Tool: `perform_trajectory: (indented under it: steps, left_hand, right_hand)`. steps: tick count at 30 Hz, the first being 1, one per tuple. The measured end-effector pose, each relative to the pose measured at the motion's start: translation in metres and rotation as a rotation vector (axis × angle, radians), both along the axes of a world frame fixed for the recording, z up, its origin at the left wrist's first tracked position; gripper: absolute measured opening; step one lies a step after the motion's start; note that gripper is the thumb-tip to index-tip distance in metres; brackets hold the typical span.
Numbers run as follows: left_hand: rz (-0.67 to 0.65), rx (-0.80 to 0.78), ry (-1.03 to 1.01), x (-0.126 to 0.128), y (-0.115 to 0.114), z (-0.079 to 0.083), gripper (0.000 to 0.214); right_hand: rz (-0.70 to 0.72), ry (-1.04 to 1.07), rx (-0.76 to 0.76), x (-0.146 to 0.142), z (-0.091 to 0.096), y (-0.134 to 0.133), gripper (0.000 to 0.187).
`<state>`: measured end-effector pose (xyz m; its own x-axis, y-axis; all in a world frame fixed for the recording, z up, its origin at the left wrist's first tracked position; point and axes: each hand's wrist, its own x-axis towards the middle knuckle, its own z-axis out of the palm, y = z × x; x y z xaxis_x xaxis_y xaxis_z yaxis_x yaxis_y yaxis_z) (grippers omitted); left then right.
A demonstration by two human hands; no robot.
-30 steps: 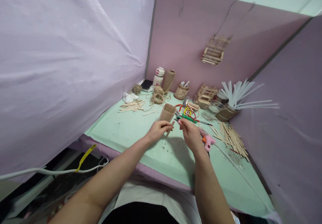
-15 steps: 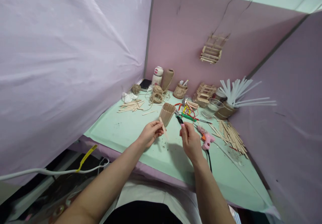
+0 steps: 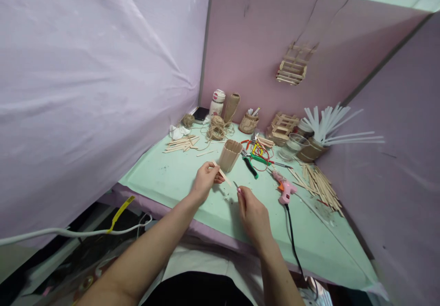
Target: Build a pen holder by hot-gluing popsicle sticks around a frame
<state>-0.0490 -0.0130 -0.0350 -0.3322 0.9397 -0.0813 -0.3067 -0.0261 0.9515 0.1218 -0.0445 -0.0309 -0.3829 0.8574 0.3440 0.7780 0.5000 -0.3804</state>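
Observation:
My left hand (image 3: 205, 180) is closed on a flat wooden craft stick (image 3: 222, 174), pinching one end so the stick slants down to the right above the green table (image 3: 165, 177). My right hand (image 3: 252, 213) hovers just right of it, with thumb and finger pinched on a tiny greyish bit (image 3: 235, 185) that I cannot make out. A cup built from upright craft sticks (image 3: 230, 155) stands just behind both hands. Black-handled cutters (image 3: 250, 166) lie on the table right of the cup, in neither hand.
A pink glue gun (image 3: 284, 189) with a black cord lies to the right, beside a heap of loose sticks (image 3: 319, 184). More sticks (image 3: 180, 143), a twine ball (image 3: 216, 128), stick crates (image 3: 283, 125), a glass (image 3: 292, 146) and a jar of white strips (image 3: 311, 149) line the back. Purple partitions enclose three sides.
My right hand has dropped toward me and no longer holds the cutters, which now lie by the cup. My left hand has kept the stick and tilted it.

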Motion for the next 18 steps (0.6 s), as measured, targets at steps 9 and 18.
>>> perform_trajectory:
  steps: [9,18]
  left_hand:
    - [-0.011,-0.022,0.789,-0.012,-0.020,-0.005,0.038]
    - [-0.023,-0.003,1.421,-0.043,-0.034,0.000,0.021]
  right_hand:
    - [-0.025,-0.241,-0.078,0.004,0.016,0.013,0.023]
    - [0.016,-0.312,-0.111,-0.001,0.013,0.022,0.024]
